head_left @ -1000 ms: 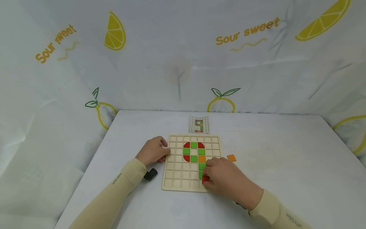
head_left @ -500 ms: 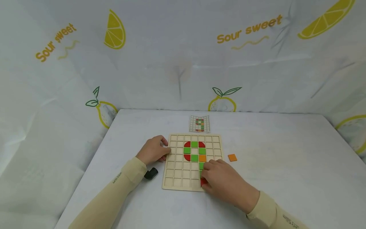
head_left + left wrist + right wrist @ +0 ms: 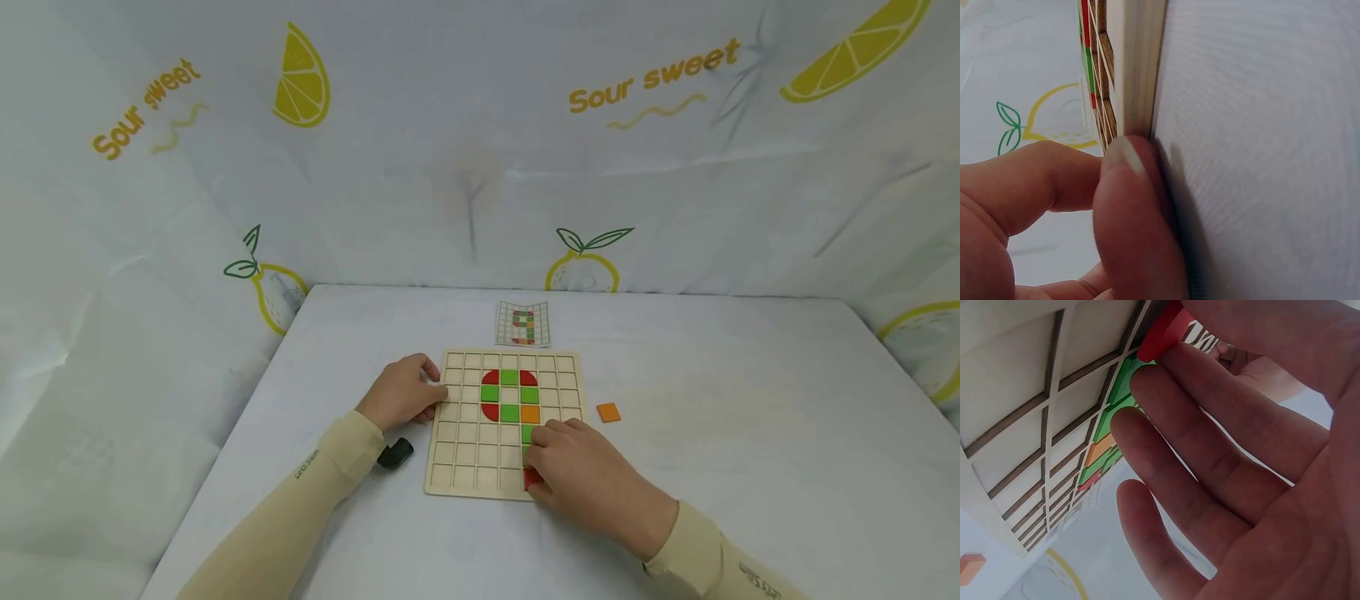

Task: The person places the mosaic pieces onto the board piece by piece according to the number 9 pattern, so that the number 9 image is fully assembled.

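A wooden grid board (image 3: 465,454) lies on the white table with red, green and orange tiles in a loop and a tail. At its lower right, my right hand (image 3: 592,479) pinches a red tile (image 3: 532,477) over the bottom row, below the green tiles. In the right wrist view that red tile (image 3: 1165,334) sits tilted between thumb and index finger; the other fingers extend beside the green tiles (image 3: 1113,406). My left hand (image 3: 401,390) rests at the board's left edge. Its thumb (image 3: 1135,219) touches the board's side (image 3: 1138,69) in the left wrist view.
A loose orange tile (image 3: 608,412) lies right of the board. Behind the board stands a small printed card (image 3: 510,337) with a coloured grid pattern. A black object (image 3: 395,454) is beside my left wrist. Lemon-printed cloth (image 3: 420,167) hangs at the back and sides.
My right hand has shifted slightly left and toward me, bringing the red tile to the bottom row under the green ones. My left hand stays at the board's edge.
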Demonstrator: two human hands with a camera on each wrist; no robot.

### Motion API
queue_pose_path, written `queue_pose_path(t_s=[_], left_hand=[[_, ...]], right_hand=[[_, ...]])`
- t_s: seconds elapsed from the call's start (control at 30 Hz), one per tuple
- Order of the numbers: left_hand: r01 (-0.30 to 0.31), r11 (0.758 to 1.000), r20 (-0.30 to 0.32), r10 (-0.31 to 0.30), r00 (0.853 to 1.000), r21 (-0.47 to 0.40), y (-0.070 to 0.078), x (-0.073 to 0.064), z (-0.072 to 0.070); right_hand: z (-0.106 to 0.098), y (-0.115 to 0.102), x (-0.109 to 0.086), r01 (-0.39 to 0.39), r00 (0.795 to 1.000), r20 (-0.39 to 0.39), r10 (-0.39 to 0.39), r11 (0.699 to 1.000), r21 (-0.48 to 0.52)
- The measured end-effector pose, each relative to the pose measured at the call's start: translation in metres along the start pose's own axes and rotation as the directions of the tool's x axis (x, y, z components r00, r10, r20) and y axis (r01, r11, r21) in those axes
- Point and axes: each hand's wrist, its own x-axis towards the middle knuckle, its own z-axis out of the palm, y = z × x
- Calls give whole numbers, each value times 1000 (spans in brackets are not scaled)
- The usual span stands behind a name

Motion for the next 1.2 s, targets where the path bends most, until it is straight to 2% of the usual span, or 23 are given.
queue_pose_path(t_s=[0.5,1.2], left_hand=[[7,1000,-3,-7,1000,12,-1,2,1],[2,1000,-6,-2,1000,29,-3,2,0]], right_hand=[[1,-3,1,-24,999,24,24,1000,-7],[1,-3,0,-3,1000,-7,2,999,-41]])
